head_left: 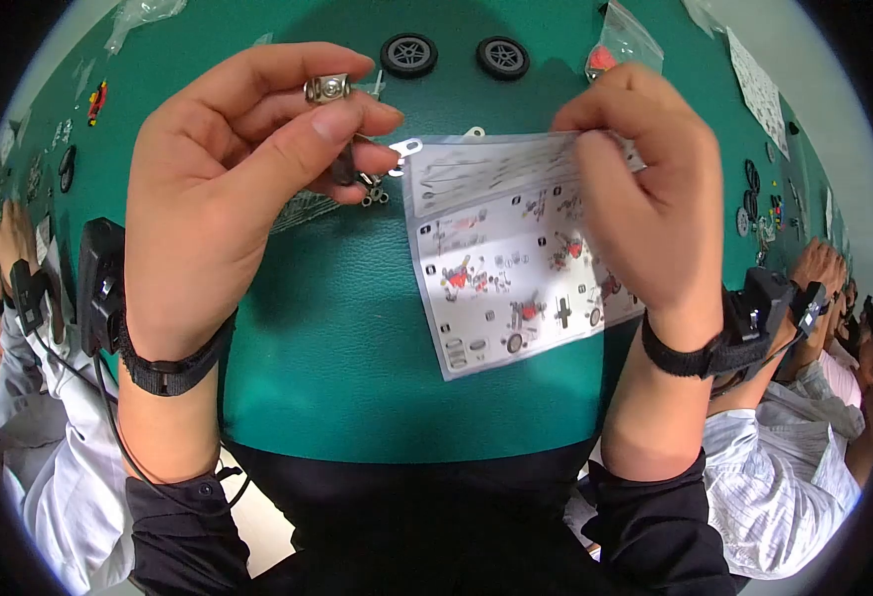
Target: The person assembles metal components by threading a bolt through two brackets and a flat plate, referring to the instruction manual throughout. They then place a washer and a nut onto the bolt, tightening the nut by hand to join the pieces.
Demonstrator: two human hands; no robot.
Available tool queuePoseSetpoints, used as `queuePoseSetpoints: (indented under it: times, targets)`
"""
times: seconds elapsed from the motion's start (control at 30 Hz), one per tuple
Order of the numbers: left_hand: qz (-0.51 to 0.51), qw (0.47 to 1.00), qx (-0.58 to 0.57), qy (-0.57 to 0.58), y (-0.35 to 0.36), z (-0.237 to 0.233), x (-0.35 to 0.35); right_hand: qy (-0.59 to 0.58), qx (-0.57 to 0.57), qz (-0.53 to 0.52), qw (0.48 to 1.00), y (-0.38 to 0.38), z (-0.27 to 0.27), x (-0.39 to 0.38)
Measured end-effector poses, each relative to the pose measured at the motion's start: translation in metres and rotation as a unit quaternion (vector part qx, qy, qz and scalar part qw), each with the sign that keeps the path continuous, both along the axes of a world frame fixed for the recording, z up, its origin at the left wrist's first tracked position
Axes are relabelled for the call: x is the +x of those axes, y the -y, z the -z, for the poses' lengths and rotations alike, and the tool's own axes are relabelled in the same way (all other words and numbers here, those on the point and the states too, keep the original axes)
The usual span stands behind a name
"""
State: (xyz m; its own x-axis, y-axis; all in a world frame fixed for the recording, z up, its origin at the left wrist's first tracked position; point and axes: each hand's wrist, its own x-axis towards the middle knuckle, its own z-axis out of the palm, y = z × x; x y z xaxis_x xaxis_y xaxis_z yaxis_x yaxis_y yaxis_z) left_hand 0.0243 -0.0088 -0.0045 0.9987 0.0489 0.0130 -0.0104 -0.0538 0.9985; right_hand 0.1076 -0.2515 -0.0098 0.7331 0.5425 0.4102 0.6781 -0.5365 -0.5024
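Note:
Between the thumb and fingers of my left hand (247, 169) is a small silvery metal part (328, 89). A dark object (344, 167), too hidden to name, shows under the same fingers. My right hand (645, 189) pinches the top edge of a printed instruction sheet (516, 268), which hangs tilted over the green table and shows assembly diagrams. Small metal pieces (373, 192) lie just past my left fingertips. A light perforated strip (408, 151) shows at the sheet's upper left corner.
Two black wheels (408, 56) (503, 59) lie at the back of the green table (317, 338). A clear bag (630, 40) with a red part is behind my right hand. Co-workers' hands (14, 238) (820, 266) and small parts are at both sides.

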Motion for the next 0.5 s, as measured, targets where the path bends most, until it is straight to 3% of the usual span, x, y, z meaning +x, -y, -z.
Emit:
queuePoseSetpoints:
  times: [0.13, 0.27, 0.5]
  targets:
    - [-0.013, 0.999, 0.028, 0.020, 0.003, 0.001, 0.001, -0.015, 0.061, 0.034, 0.997, 0.003, -0.006, -0.004]
    - [0.029, 0.999, -0.022, -0.018, 0.009, 0.005, 0.001, -0.046, 0.093, 0.087, 0.991, 0.007, -0.010, -0.007]
    - [0.069, 0.997, -0.031, -0.035, 0.016, -0.006, -0.006, 0.002, 0.139, 0.091, 0.986, 0.013, -0.005, -0.007]
